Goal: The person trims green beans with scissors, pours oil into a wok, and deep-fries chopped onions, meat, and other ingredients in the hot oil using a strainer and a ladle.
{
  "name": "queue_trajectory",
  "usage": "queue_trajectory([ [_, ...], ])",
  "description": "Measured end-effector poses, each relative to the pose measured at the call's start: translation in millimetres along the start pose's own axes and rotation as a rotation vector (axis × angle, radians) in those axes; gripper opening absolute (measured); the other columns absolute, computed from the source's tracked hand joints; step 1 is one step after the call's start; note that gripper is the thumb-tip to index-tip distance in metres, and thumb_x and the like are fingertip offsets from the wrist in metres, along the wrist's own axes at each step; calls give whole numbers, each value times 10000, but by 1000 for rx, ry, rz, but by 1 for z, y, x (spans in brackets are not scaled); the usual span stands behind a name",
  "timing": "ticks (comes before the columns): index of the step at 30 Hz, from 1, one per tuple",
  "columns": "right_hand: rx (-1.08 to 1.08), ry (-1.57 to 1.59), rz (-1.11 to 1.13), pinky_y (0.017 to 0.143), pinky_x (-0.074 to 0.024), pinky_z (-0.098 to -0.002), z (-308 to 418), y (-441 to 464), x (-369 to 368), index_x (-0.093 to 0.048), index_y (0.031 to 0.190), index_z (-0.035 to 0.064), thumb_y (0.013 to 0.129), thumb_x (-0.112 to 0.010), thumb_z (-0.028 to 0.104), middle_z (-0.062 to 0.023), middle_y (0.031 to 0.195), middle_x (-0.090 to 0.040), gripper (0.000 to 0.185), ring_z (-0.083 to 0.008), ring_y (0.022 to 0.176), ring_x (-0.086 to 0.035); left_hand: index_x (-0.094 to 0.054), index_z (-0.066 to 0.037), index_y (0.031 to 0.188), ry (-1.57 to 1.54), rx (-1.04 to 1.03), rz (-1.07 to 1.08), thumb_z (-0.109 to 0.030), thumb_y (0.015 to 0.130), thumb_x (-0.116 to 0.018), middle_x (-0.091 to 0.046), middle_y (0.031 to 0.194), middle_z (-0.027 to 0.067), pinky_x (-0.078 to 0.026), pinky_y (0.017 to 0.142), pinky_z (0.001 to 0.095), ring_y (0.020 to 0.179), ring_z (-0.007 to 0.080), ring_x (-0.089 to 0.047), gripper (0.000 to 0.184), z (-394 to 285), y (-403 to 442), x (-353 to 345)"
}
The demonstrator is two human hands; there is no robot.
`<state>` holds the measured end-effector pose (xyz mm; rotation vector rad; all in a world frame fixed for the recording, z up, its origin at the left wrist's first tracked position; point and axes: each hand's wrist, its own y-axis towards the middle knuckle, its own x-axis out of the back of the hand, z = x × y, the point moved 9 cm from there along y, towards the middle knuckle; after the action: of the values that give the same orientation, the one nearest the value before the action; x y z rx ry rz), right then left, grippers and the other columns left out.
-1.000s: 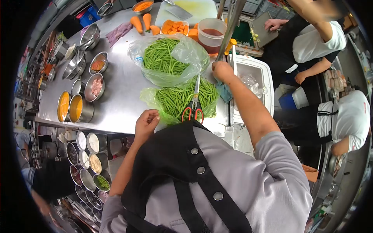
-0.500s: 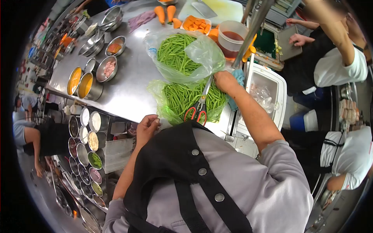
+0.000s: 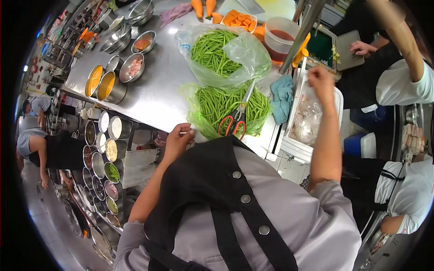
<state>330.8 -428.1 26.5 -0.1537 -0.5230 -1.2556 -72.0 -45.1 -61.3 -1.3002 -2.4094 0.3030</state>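
Green beans [image 3: 212, 52] fill a clear plastic bag [image 3: 253, 58] on the steel table [image 3: 158, 90]. Nearer me, more beans [image 3: 212, 106] lie in a greenish bag [image 3: 194, 113]. Scissors with red and black handles [image 3: 238, 115] rest on them, blades pointing away. My left hand [image 3: 180, 135] is by that bag's lower left, its fingers curled; what they may hold is hidden. My right hand [image 3: 322, 81] is raised over the white bin [image 3: 296, 149], its fingers blurred. A teal cloth [image 3: 282, 97] lies on the table between the beans and the bin.
Metal bowls [image 3: 132, 67] and pots of orange liquid [image 3: 106, 86] stand at the left. Cut orange pieces [image 3: 239, 20] and a tub of red liquid [image 3: 280, 38] sit behind the beans. A metal pole [image 3: 304, 36] rises beside the bin. Co-workers [image 3: 402, 86] stand right and far left.
My right hand has moved from the beans, rightward over the bin. The view has shifted, so the table contents appear higher and farther right. My left hand stays near the greenish bag.
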Motion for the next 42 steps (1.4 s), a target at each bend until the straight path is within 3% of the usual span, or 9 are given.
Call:
queue_trajectory([
  [2,20,-940,-206,850,-531,-433,-1,-18,57,-607,1199,45,774,-784,154,-218,1083,-653,473,-351,977,-655,-556,10,1235,110,14,102,-156,952,-655,-671,903,48,-495,641,253,773,105,-636,342,0,10,-12],
  [6,217,-742,-247,824,-517,-449,26,-94,68,-624,1174,49,792,-746,102,-185,1044,-641,404,-367,937,-629,-502,-7,1215,124,9,464,-226,964,-640,-669,873,63,-481,618,249,731,108,-627,361,3,26,-63],
  [8,195,-485,-79,710,-531,-410,40,-150,13,-659,1104,58,775,-720,11,-151,939,-648,338,-327,761,-646,-503,-19,1207,177,42,521,-240,966,-639,-670,879,60,-482,627,248,734,111,-629,354,-3,30,-73],
  [12,169,-385,280,755,-529,-431,61,-243,-96,-673,976,35,771,-758,95,-146,933,-638,230,-345,862,-639,-505,-40,1181,256,15,639,-262,969,-642,-676,896,55,-487,662,251,766,118,-638,336,-13,23,-78],
  [23,146,-714,266,771,-512,-450,42,-261,-124,-612,858,24,832,-616,26,-168,915,-628,26,-365,915,-613,-499,-12,1330,-232,42,320,-144,979,-612,-669,1009,75,-526,703,250,813,135,-656,391,47,2,-1],
  [27,-78,-276,-191,790,-506,-452,74,-218,-20,-584,985,30,836,-634,13,-187,912,-647,158,-387,914,-626,-549,-25,1261,-317,60,197,-112,975,-603,-675,971,61,-518,656,251,771,124,-654,304,73,-8,26],
  [29,294,-847,-462,816,-512,-470,108,-208,9,-616,1096,39,816,-639,7,-197,1037,-637,282,-400,945,-622,-565,-30,1234,-351,89,174,-104,973,-601,-677,954,57,-514,643,251,749,119,-651,274,89,-14,36],
  [34,171,-472,-1,749,-552,-456,63,-175,-67,-669,1064,23,828,-675,36,-200,1008,-659,236,-378,823,-674,-583,-45,1180,-379,130,118,-91,966,-608,-673,914,51,-513,637,251,705,119,-644,220,117,-23,56],
  [42,-46,-886,30,763,-566,-493,31,-153,-142,-644,947,-1,865,-511,53,-248,1001,-653,165,-437,887,-676,-585,-29,1161,-425,111,79,-77,955,-627,-659,926,72,-534,669,271,705,143,-643,215,127,-34,76],
])
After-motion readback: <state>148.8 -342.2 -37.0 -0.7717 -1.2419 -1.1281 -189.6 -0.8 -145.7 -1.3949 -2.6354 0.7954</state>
